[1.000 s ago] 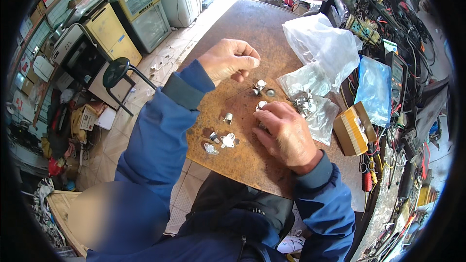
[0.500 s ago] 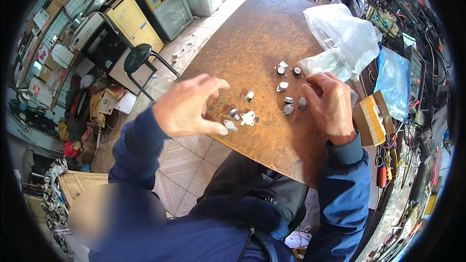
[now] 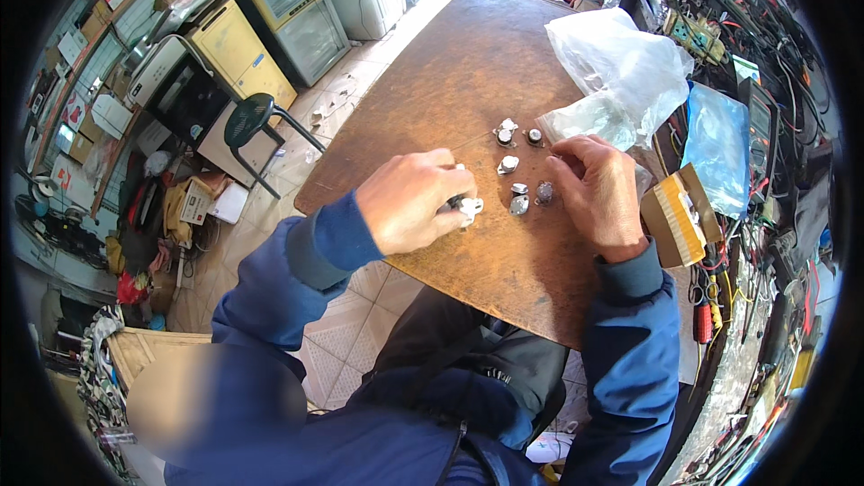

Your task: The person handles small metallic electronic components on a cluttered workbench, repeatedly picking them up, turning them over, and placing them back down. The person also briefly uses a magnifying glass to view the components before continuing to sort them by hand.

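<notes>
My left hand (image 3: 412, 201) is curled around several small metal disc thermostats (image 3: 470, 207) low on the brown table (image 3: 450, 81); white and silvery parts poke out at its fingertips, and the palm hides the rest. To the right lies a loose group of similar disc thermostats, among them a white-capped one (image 3: 508, 165), a dark-topped one (image 3: 535, 137) and a silvery one (image 3: 544, 192). Just beside that group rests my right hand (image 3: 601, 193), its fingers bent in and thumb close to the index finger. Whatever may be inside it is hidden.
A clear plastic bag (image 3: 621, 72) lies at the table's right side. Past the edge are an opened carton (image 3: 677, 216), a blue plastic packet (image 3: 718, 148) and tangled cables. A black stool (image 3: 250, 119) stands left of the table.
My left hand has moved right and closed over the left-hand thermostats, which lay uncovered before. My right hand keeps its bent pose beside the other group.
</notes>
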### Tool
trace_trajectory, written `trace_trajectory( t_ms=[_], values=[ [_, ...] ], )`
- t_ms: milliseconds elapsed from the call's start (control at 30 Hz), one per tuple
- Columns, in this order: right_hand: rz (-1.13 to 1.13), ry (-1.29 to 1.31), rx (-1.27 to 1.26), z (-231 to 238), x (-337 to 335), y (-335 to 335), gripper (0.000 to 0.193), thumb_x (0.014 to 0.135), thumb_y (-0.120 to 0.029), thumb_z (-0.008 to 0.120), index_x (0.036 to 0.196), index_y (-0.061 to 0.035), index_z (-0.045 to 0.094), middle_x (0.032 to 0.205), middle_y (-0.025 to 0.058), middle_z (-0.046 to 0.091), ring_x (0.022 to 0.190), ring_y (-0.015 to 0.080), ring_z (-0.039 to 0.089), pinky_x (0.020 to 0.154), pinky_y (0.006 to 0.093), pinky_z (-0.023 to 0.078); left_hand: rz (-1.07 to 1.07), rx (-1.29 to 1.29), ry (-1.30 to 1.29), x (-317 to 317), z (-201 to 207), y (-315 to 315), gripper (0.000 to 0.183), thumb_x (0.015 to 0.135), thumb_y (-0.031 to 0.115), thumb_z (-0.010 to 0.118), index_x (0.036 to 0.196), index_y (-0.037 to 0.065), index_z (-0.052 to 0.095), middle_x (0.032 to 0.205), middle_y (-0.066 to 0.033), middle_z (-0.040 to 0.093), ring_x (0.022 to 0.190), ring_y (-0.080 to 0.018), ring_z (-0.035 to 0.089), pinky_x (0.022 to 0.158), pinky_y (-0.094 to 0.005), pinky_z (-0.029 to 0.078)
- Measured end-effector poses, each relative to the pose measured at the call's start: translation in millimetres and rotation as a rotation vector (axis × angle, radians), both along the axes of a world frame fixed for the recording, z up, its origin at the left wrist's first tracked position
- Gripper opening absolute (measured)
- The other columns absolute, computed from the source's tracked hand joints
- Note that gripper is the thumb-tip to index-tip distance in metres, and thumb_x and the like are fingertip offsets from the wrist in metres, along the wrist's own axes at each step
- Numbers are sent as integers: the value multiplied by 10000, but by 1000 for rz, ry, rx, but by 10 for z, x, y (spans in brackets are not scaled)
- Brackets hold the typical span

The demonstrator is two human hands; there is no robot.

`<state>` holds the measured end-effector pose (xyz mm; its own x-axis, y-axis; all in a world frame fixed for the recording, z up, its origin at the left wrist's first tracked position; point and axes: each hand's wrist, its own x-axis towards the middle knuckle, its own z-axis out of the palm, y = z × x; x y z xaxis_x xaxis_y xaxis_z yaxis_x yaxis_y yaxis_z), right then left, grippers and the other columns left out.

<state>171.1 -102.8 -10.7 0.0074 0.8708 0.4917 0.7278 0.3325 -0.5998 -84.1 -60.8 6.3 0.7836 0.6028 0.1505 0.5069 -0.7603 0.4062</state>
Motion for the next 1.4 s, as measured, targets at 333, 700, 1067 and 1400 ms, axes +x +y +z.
trace_trajectory(
  t_ms=[333,700,1067,1400],
  values=[
    [-42,129,-44,38,103,30,134,833,-52,687,929,36,720,851,213,690,772,350,697,710,379,539,-79,-304,-7,443,230,590,204,869,132,761,1031,25,698,864,-60,637,799,-147,637,719,-297,519],
    [179,574,-254,-72,90,47,238,886,51,649,1122,34,681,885,53,708,802,83,652,702,256,536,-100,-1236,-531,407,-100,759,301,1013,170,608,1253,-9,582,1042,-86,691,778,-98,636,677,-233,532],
    [375,821,-214,-138,-115,71,294,955,31,630,1245,57,593,860,16,664,755,62,619,653,212,509,-193,-1355,-549,412,-113,747,361,1046,208,547,1319,-29,543,1054,-109,674,789,-126,644,652,-242,527],
    [356,835,-246,-80,-122,40,243,959,40,612,1201,50,611,861,9,669,739,57,614,643,212,504,-191,-1298,-524,423,-105,724,364,1049,210,540,1311,-42,550,1035,-123,673,782,-136,654,657,-237,545]
  ],
)
